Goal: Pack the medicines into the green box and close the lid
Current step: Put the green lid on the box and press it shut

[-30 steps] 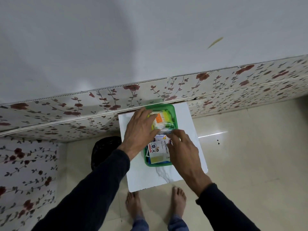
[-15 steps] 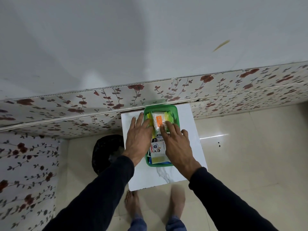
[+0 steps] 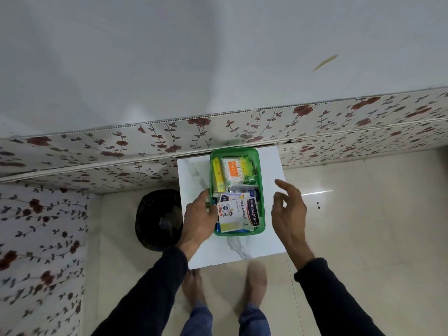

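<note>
Long black sleeves [image 3: 155, 292] to wrists; blue jeans [image 3: 252, 318]; bare feet [image 3: 194, 287].

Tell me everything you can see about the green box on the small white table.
The green box is a rectangular, open-topped container, seemingly of translucent plastic, with rounded corners. No lid is on it or in view. It stands flat on the white marbled table, its far end near the flowered wall. Medicines fill it: a yellow tube, a cotton swab packet and a Hansaplast packet on top. The left hand touches its left wall; the right hand hovers apart, open.
</note>
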